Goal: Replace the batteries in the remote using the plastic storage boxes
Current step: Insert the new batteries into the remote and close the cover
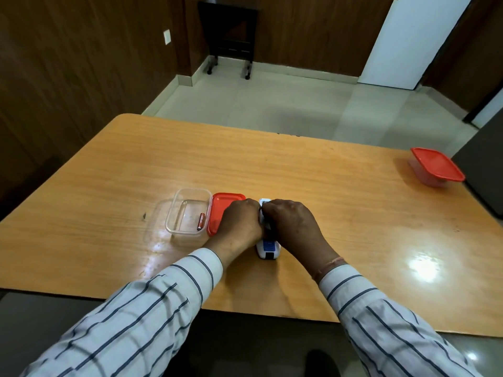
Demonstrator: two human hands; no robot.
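A white remote [267, 248] with a blue label lies on the wooden table [326, 191], pointing away from me. My left hand [239, 223] and my right hand [291, 224] are both closed over its middle, hiding most of it. Left of my hands lies a red lid [219, 210], partly under my left hand. Beside the lid stands an open clear plastic box [187, 210] with one red-brown battery [201, 221] in its right side. A second clear box with its red lid on [436, 166] stands at the table's far right.
The table's near edge runs just under my striped sleeves. A dark cabinet edge [484, 170] stands right of the table. Beyond the table is tiled floor, a dark wheeled stand [228, 36] and wood-panelled walls.
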